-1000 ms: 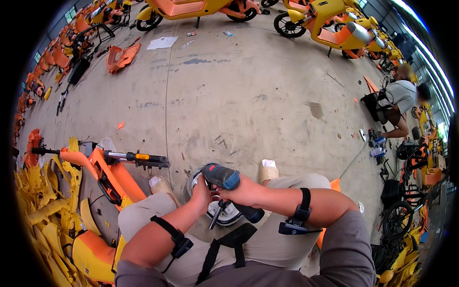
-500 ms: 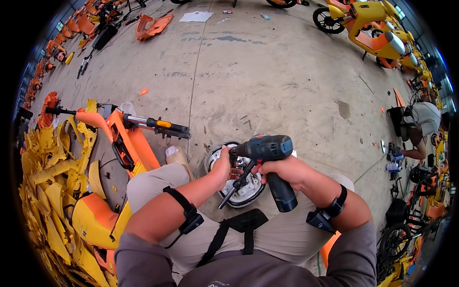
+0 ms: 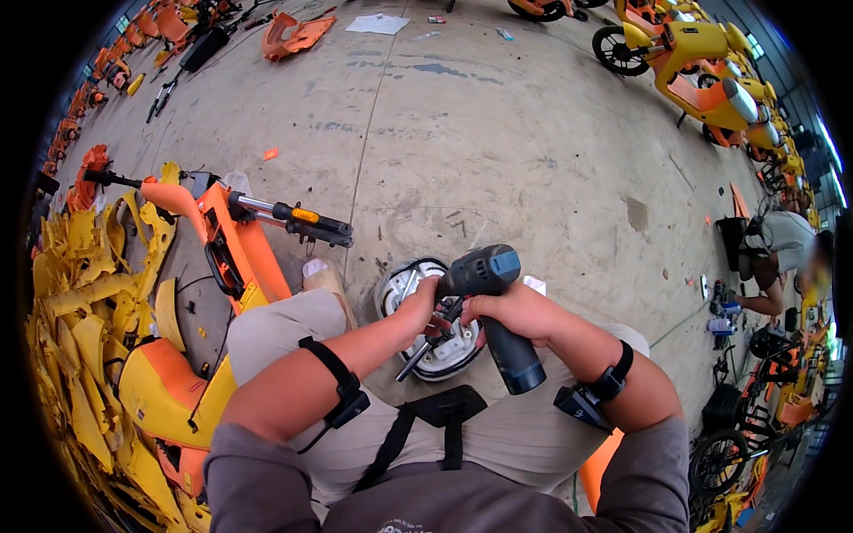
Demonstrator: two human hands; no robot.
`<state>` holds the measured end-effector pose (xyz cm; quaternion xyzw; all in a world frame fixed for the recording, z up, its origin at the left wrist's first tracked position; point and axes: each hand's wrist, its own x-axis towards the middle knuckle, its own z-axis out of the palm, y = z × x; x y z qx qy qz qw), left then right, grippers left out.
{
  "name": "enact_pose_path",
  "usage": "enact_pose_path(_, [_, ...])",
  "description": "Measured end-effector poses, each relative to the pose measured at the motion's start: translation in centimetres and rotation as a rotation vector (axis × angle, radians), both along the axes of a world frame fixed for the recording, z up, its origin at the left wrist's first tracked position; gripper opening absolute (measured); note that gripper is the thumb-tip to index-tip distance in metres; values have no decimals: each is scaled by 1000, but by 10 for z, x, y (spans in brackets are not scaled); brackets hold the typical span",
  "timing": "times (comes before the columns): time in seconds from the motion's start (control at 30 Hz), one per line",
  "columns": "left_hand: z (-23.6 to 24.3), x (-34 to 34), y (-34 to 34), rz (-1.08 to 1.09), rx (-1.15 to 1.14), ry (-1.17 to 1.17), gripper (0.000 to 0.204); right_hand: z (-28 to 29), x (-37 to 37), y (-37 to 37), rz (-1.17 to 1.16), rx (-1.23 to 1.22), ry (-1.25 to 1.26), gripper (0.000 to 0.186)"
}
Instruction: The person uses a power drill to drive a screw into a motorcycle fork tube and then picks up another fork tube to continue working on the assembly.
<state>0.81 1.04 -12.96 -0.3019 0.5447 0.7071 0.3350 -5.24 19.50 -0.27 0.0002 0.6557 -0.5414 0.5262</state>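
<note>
My right hand (image 3: 511,311) is wrapped round the grip of a dark blue and black cordless drill (image 3: 514,355), whose body tilts down to the left. At the drill's front end, my left hand (image 3: 419,311) has its fingers curled in; what they hold is hidden. A black rod-shaped part with a grey metal end (image 3: 412,362) slants below the left fingers. Beneath both hands a round white part with a black rim (image 3: 458,362) lies on the floor between my legs. The drill's tip is out of sight behind my left hand.
To my left stands a partly stripped orange and yellow scooter frame (image 3: 244,249), its fork pointing towards the middle. Behind it is a heap of yellow panels (image 3: 80,329). Yellow scooters (image 3: 702,71) line the far right. A person (image 3: 782,244) crouches at the right among parts.
The drill's body has tipped so its front points further down, and its chuck has gone from sight. My left hand has shifted slightly along with it. The whole view has moved a little.
</note>
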Motion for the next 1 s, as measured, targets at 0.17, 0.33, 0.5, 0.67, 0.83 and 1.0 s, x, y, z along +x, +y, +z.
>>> enact_pose_path(0.17, [24, 6, 1, -88, -4, 80, 57, 9, -6, 1, 19, 25, 13, 34])
enact_pose_path(0.33, [6, 7, -3, -356, -280, 259, 73, 6, -6, 4, 41, -74, -3, 35])
enact_pose_path(0.5, [-16, 11, -6, -513, -532, 516, 64, 21, -11, 5, 56, 55, -165, 46])
enact_pose_path(0.67, [-6, 11, -7, -573, -554, 514, 57, 20, -9, 7, 185, 45, 34, 31])
enact_pose_path(0.83, [17, 4, -3, -723, -578, 454, 59, 25, -4, 7, 291, 64, 82, 31])
enact_pose_path(1.0, [-3, 20, 4, -802, -499, 520, 66, 30, -1, 2, 317, 81, -40, 30])
